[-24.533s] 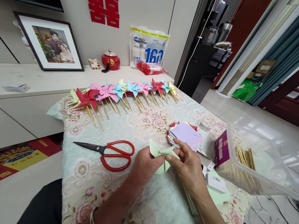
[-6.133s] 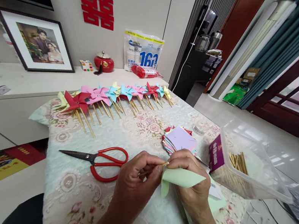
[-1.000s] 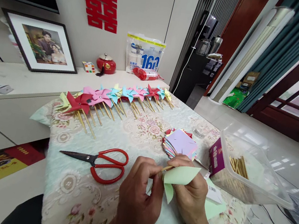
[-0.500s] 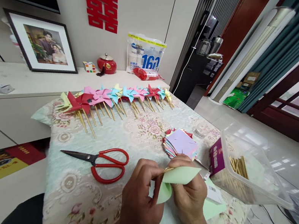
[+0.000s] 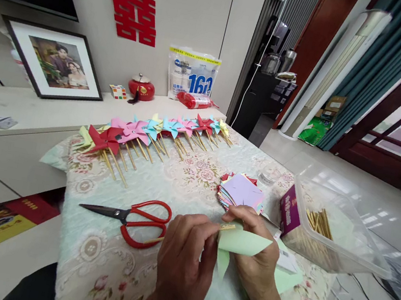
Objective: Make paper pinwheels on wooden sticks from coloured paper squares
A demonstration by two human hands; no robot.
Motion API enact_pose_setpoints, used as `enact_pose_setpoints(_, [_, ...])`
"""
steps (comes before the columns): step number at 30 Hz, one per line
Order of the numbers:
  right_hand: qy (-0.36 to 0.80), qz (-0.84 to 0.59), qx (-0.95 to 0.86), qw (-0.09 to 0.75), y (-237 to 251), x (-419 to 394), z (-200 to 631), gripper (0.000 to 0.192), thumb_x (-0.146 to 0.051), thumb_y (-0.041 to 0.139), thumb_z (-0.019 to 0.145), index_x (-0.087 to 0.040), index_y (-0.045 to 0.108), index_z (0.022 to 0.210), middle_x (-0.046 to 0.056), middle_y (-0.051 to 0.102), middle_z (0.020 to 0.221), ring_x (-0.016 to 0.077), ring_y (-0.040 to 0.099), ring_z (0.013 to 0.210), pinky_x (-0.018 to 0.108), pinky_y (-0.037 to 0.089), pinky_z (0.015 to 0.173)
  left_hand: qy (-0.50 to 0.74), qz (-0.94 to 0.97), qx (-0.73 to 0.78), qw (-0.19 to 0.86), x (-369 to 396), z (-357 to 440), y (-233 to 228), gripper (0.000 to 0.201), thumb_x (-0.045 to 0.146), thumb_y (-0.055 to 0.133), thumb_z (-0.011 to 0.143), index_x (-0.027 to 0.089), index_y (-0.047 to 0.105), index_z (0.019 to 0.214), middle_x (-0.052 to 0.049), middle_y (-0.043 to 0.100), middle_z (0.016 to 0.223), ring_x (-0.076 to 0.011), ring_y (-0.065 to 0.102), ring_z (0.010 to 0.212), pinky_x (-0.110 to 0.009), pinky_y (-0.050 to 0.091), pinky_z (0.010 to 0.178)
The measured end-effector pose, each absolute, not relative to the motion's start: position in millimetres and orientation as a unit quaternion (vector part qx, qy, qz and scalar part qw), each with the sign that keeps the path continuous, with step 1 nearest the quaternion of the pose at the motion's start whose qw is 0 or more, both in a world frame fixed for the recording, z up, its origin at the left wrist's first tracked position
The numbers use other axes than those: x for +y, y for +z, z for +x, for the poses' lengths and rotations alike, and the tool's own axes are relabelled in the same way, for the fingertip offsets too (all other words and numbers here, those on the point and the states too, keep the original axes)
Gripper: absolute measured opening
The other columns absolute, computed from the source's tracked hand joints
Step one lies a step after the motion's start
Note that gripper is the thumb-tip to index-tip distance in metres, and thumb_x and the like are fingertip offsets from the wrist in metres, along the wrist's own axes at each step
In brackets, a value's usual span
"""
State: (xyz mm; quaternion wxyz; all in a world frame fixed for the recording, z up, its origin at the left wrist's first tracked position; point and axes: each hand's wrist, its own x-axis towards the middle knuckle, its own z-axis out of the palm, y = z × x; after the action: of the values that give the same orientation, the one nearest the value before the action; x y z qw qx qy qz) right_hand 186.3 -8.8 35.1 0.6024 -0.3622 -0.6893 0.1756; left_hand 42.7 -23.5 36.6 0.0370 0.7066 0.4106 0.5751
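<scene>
A: Hands meet over the tabletop (image 5: 187, 179): left hand (image 5: 183, 266) pinches a thin wooden stick (image 5: 228, 226), right hand (image 5: 257, 256) closes on folded green paper (image 5: 242, 242).

B: Mounting step, I'd judge. Next needs the stick seated squarely at the paper's centre. Scissors (image 5: 134, 217) lie just left of them.

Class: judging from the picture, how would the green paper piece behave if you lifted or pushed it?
The green paper probably feels very light and floppy: its lower flap curls and hangs. It likely creases easily, since folds already show. The left hand and right hand both pinch it at a stick, suggesting it needs support.
</scene>
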Motion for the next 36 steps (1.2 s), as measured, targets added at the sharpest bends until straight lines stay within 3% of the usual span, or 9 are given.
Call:
enact_pose_setpoints(8, [0.181,-0.355,-0.721,0.567,44,-6,193,0.018,-0.008,0.063,0.087,-0.025,0.067,0.094,0.004,0.065,0.097,0.0190,0.063,0.089,0.032,0.048,0.078,0.563,0.728,0.389,0.046,-21,41,39,0.019,0.003,0.056,0.089,0.019,0.062,0.099,-0.004,0.063,0.090,-0.0177,0.055,0.082,-0.031,0.042,0.075])
enact_pose_setpoints(16, [0.270,-0.358,-0.732,0.514,46,-6,202,0.010,-0.015,0.068,0.086,-0.023,0.062,0.087,0.004,0.063,0.097,0.0193,0.061,0.089,0.033,0.046,0.080,0.527,0.758,0.380,0.060,-19,40,40,0.020,0.003,0.050,0.090,0.019,0.060,0.093,-0.004,0.063,0.087,-0.0184,0.053,0.078,-0.031,0.040,0.070])
enact_pose_setpoints(21, [0.266,-0.360,-0.737,0.506,49,-6,202,0.009,-0.016,0.064,0.089,-0.023,0.060,0.085,0.003,0.062,0.092,0.0173,0.060,0.083,0.031,0.046,0.076,0.547,0.745,0.375,0.072,-19,44,40,0.020,0.003,0.048,0.090,0.019,0.060,0.092,-0.003,0.062,0.084,-0.0159,0.055,0.077,-0.027,0.043,0.069])
enact_pose_setpoints(26, [0.232,-0.360,-0.745,0.511,50,-5,202,0.010,-0.017,0.062,0.091,-0.024,0.065,0.097,0.003,0.065,0.094,0.0185,0.062,0.088,0.032,0.048,0.079,0.559,0.730,0.383,0.087,-20,44,38,0.021,0.002,0.048,0.089,0.018,0.061,0.094,-0.003,0.062,0.087,-0.0133,0.059,0.081,-0.023,0.047,0.072])
enact_pose_setpoints(31, [0.242,-0.358,-0.732,0.526,45,-4,205,0.043,-0.023,0.073,0.086,-0.033,0.062,0.127,0.005,0.067,0.117,0.0254,0.058,0.115,0.040,0.045,0.098,0.578,0.694,0.402,0.150,-19,41,39,0.025,0.002,0.052,0.086,0.019,0.064,0.099,-0.002,0.063,0.089,-0.0121,0.062,0.081,-0.020,0.049,0.070])
enact_pose_setpoints(34, [0.291,-0.358,-0.694,0.552,40,-4,206,0.043,-0.029,0.073,0.087,-0.035,0.063,0.128,0.005,0.065,0.122,0.0268,0.057,0.117,0.041,0.045,0.099,0.585,0.654,0.408,0.252,-17,40,40,0.019,0.007,0.058,0.082,0.020,0.066,0.094,-0.001,0.064,0.086,-0.0134,0.062,0.080,-0.022,0.049,0.071])
enact_pose_setpoints(36, [0.327,-0.356,-0.661,0.574,37,-3,207,0.043,-0.034,0.072,0.087,-0.034,0.063,0.129,0.006,0.066,0.122,0.0270,0.058,0.116,0.041,0.045,0.099,0.570,0.594,0.421,0.380,-15,40,39,0.012,0.011,0.061,0.080,0.019,0.066,0.088,0.000,0.063,0.077,-0.0134,0.060,0.071,-0.023,0.047,0.065])
